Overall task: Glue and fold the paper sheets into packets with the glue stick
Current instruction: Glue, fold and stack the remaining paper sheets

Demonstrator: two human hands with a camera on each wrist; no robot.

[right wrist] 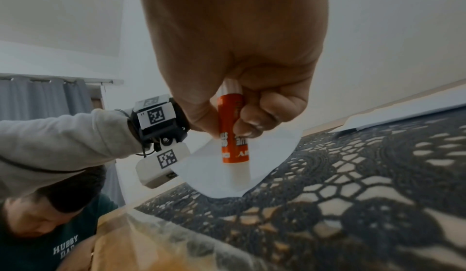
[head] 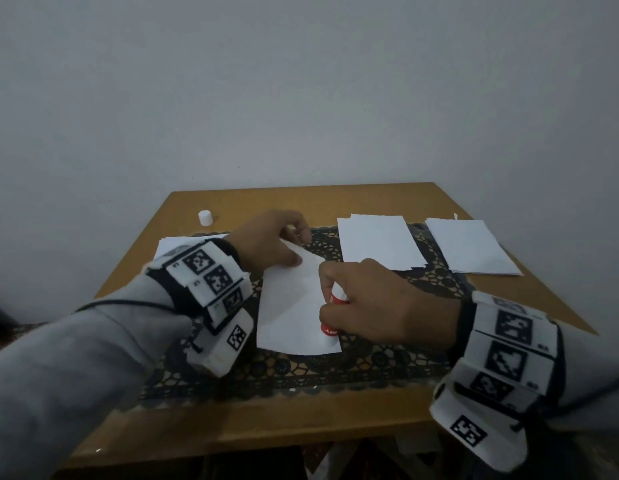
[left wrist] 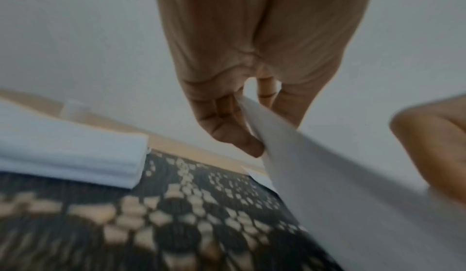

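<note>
A white paper sheet [head: 294, 306] lies on the black lace mat [head: 370, 362] in the middle of the table. My left hand [head: 277, 242] pinches its far corner between thumb and fingers and lifts that edge; the left wrist view shows the raised sheet [left wrist: 340, 185] in the pinch. My right hand [head: 377, 303] grips a red and white glue stick [head: 332, 315], held upright with its white tip [right wrist: 239, 179] down on the sheet's [right wrist: 264, 155] near right edge. The stick's red body [right wrist: 232, 127] shows between thumb and curled fingers.
The white cap [head: 205, 218] stands at the far left of the wooden table [head: 266, 420]. Two piles of white sheets [head: 379, 242] [head: 471, 245] lie at the far right. A stack of folded papers [left wrist: 70, 151] lies at the left, behind my left wrist.
</note>
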